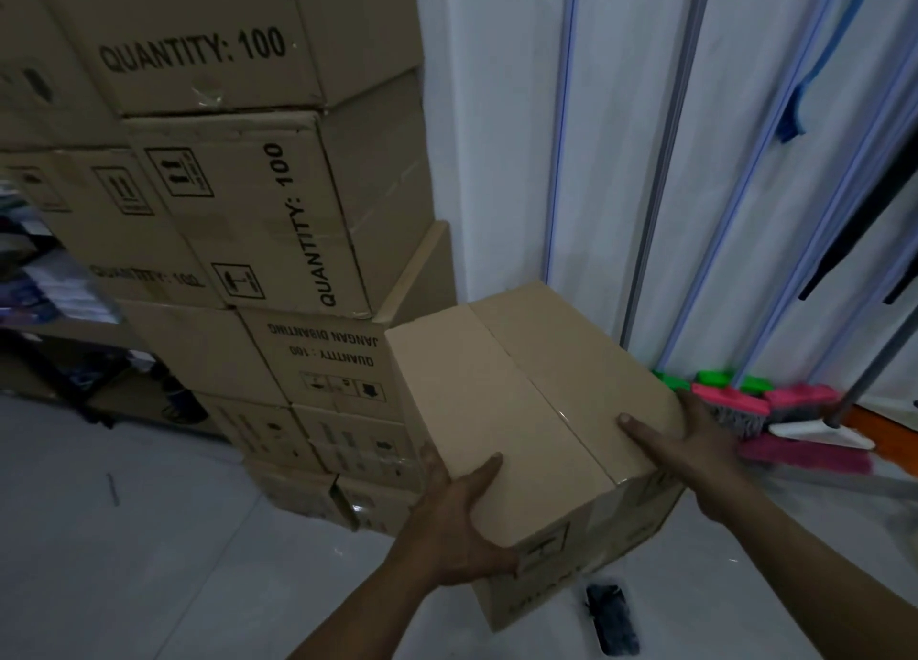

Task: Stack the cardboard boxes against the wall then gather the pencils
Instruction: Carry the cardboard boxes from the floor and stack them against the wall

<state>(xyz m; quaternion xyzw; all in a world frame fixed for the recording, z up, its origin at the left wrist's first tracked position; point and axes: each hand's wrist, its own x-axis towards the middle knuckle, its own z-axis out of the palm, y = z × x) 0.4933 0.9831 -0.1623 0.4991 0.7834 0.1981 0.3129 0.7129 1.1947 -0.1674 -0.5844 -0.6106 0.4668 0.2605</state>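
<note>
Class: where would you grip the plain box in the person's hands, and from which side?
Grip the box at its two opposite side faces, left hand from the left, right hand from the right: it is broad, flat-sided, too wide for one hand.

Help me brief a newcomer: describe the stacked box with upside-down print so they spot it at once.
Start at the box stack left of the white wall. The box sits directly under the sideways QUANTITY box, beside the plain box being carried. Unlike those above, its lettering reads upside down.
</note>
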